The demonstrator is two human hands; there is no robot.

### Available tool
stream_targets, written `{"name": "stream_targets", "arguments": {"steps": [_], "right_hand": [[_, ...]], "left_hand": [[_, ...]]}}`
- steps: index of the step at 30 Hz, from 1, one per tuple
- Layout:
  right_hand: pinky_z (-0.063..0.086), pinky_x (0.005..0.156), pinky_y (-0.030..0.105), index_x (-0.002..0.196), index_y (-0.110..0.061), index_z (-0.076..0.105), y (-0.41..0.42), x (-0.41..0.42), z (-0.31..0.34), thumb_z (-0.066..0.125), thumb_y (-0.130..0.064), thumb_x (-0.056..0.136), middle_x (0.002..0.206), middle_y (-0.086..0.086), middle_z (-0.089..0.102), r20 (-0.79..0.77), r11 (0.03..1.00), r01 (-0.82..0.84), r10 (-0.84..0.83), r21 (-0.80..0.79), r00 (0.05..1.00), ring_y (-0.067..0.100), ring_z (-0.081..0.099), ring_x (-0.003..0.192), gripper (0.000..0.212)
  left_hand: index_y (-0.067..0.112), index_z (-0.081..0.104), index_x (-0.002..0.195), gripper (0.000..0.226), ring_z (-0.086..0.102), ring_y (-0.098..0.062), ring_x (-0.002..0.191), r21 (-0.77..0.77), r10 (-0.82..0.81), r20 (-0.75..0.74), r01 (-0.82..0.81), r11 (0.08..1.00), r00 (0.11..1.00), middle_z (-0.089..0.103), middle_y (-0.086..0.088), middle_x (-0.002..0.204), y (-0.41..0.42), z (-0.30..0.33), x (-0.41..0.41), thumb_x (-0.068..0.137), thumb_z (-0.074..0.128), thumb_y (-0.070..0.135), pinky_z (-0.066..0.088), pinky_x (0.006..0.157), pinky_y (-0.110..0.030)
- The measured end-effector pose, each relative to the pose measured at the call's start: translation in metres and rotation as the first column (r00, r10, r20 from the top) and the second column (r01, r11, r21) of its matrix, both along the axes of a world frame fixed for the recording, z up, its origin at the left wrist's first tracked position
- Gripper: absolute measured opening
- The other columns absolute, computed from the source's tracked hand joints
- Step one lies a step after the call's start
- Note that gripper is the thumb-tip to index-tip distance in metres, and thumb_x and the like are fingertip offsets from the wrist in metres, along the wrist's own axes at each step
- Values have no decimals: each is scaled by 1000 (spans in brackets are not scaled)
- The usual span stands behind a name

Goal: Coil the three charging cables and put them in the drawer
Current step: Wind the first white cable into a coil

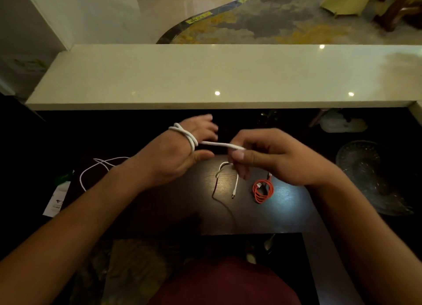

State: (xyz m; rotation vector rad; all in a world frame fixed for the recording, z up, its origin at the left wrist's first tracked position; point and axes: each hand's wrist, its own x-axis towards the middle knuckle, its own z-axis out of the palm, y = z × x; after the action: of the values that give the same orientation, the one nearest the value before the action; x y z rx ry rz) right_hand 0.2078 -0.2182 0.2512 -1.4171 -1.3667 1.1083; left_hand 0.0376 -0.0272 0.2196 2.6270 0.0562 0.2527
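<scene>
A white cable [186,134] is lying looped around the left hand [182,154], whose fingers are stretching out straight. The right hand [269,156] is pinching its free stretch above the dark desk [285,202], where a coiled orange cable [262,190] is resting.

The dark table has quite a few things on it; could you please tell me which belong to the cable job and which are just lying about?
Job:
- white cable, wound round the left hand, pinched by the right hand
- orange cable, coiled
- loose white cable

Lying about:
- glass dish
- paper packet
</scene>
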Motion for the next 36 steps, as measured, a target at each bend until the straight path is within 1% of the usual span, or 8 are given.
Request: {"name": "stream_targets", "arguments": {"steps": [5, 7, 10, 16, 21, 24, 30, 36], "right_hand": [[46, 64, 19, 96, 1, 69, 14, -7, 25, 63, -5, 96, 72, 0, 61, 131, 988, -119, 105, 103, 986, 7, 59, 65, 9], [44, 61, 17, 97, 7, 70, 21, -5, 26, 64, -5, 96, 70, 2, 62, 140, 983, -109, 88, 147, 986, 5, 57, 63, 13], [43, 53, 25, 98, 1, 72, 34, 2, 26, 60, -7, 99, 68, 11, 65, 72, 968, 76, -96, 239, 993, 15, 55, 55, 14], [47, 57, 27, 85, -23, 69, 54, 3, 2, 71, -21, 93, 70, 5, 69, 85, 923, 292, -322, 252, 943, 10, 59, 54, 9], [50, 92, 16, 115, 0, 69, 34, -65, -30, 51, -6, 102, 109, 25, 69, 807, 877, 480, -266, -25, 527, 9, 66, 101, 23], [53, 62, 38, 75, -14, 67, 38, -54, -47, 48, -26, 105, 70, 1, 67, 325, 956, 286, -291, 63, 900, 14, 62, 62, 38], [32, 55, 20, 66, -19, 56, 19, -31, -24, 62, -28, 101, 56, -12, 45, 357, 987, 135, -157, 87, 921, 3, 41, 52, 36], [42, 61, 21, 92, -14, 73, 14, -12, 20, 63, -23, 100, 72, -6, 64, 437, 990, -93, 36, 108, 899, 8, 59, 65, 15]], "left_hand": [[34, 59, 96, 13, 49, -2, 84, -3, 96, -162, -97, 995, 982, 50, 22, 84, -1, -5, 5, 95, 48, 40, 40, 74, -8], [37, 57, 78, 26, 50, -7, 73, 41, 114, -206, -108, 993, 972, 51, 17, 73, -6, -1, 6, 95, 42, 49, 39, 66, -12], [26, 74, 88, 56, 65, -6, 80, -11, 29, -312, -34, 999, 950, 69, 8, 81, -15, 6, 1, 96, 31, 62, 48, 78, -28], [6, 76, 109, 30, 70, -13, 103, -534, -314, -166, 182, 826, 935, 76, -1, 106, -63, 58, -9, 104, 49, 17, 48, 92, -20], [3, 62, 129, 34, 63, -17, 121, -610, -195, 95, 212, 763, 976, 67, -3, 125, -65, 65, 1, 105, 43, 16, 47, 101, -31], [5, 50, 144, 40, 48, -11, 141, -501, -63, 74, 92, 860, 995, 56, -4, 147, -44, 43, 3, 107, 41, 18, 40, 115, -31], [14, 44, 150, 68, 40, -5, 144, -308, 42, -102, -71, 949, 994, 48, 4, 153, -12, 4, -6, 102, 33, 61, 32, 118, -24], [25, 65, 94, 47, 60, -5, 84, -80, 25, -273, -49, 996, 962, 60, 11, 92, -19, 6, -2, 99, 38, 63, 47, 78, -30]]}}
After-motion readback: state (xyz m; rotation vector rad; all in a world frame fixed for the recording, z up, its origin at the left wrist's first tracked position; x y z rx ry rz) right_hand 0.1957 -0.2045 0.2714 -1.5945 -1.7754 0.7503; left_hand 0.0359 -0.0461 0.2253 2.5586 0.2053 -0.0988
